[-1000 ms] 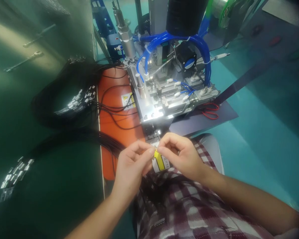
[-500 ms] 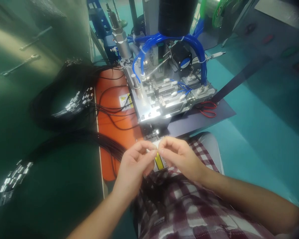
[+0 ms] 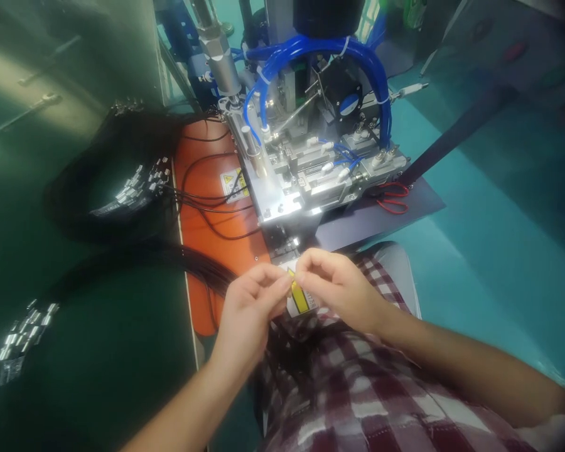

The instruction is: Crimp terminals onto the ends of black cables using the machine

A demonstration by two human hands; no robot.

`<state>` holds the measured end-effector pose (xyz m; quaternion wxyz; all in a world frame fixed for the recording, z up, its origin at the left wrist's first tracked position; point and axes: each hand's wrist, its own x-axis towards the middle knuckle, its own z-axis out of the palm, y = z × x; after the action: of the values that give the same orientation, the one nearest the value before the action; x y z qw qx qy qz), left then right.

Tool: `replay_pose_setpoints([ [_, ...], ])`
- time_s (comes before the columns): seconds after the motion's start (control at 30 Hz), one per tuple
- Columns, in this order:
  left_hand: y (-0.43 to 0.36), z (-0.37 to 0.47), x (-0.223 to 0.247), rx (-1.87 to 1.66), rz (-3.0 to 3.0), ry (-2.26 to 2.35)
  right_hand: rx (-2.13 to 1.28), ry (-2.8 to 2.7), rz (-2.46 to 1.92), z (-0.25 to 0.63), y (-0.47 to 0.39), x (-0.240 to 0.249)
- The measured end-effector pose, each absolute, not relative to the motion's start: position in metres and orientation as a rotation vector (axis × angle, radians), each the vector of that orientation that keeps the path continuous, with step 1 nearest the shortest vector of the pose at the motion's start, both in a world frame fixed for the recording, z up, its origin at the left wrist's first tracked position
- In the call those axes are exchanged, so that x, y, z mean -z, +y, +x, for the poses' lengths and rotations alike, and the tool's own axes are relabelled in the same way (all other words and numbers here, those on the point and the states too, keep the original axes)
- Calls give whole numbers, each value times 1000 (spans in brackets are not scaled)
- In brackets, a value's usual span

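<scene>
My left hand is closed, thumb and forefinger pinched around something too small to make out. Close beside it, my right hand is closed in a pinch as well, its fingertips nearly touching the left ones. Whatever sits between the fingertips is hidden. Below them shows a white and yellow warning label. Just beyond the hands stands a metal machine with blue air hoses. A bundle of black cables runs behind my left hand toward the left.
An orange board lies left of the machine, crossed by loose black cables. On the green table lie a coiled cable bundle with shiny metal ends and more metal ends. Red-handled scissors rest at the machine's right.
My hands stay pinched together, the fingertips slightly farther apart than before. The whole view has shifted a little, and more of the warning label shows.
</scene>
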<state>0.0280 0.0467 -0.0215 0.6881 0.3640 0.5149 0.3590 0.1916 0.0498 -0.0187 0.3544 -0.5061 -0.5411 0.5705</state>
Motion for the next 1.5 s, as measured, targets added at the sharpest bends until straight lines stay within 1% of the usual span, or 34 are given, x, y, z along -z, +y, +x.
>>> replay_pose_setpoints([
  [0.07, 51, 28, 20, -805, 706, 1099, -1637, -1216, -1273, 192, 53, 22],
  [0.1, 52, 28, 19, -815, 681, 1090, -1661, -1160, -1268, 192, 54, 24],
  [0.3, 56, 29, 17, -847, 661, 1112, -1526, -1189, -1298, 189, 54, 29],
  [0.6, 54, 28, 19, -813, 659, 1082, -1477, -1199, -1268, 181, 53, 30],
  [0.67, 53, 28, 19, -829, 659, 1082, -1388, -1276, -1285, 180, 50, 31],
  [0.8, 50, 30, 22, -835, 732, 1120, -1063, -1548, -1265, 180, 45, 32],
  [0.83, 49, 31, 24, -837, 757, 1135, -1053, -1560, -1262, 180, 45, 32],
  [0.87, 48, 31, 25, -843, 773, 1148, -1100, -1528, -1267, 180, 46, 32],
  [1.0, 48, 32, 28, -884, 742, 1158, -1470, -1214, -1300, 183, 48, 33],
  [1.07, 48, 32, 27, -890, 729, 1155, -1503, -1145, -1326, 184, 48, 32],
  [1.17, 48, 34, 26, -901, 749, 1145, -1380, -1215, -1365, 185, 47, 31],
  [1.33, 47, 40, 20, -892, 791, 1155, -1277, -1306, -1277, 184, 49, 29],
  [1.5, 51, 44, 14, -868, 892, 1228, -1106, -1451, -1300, 189, 57, 28],
])
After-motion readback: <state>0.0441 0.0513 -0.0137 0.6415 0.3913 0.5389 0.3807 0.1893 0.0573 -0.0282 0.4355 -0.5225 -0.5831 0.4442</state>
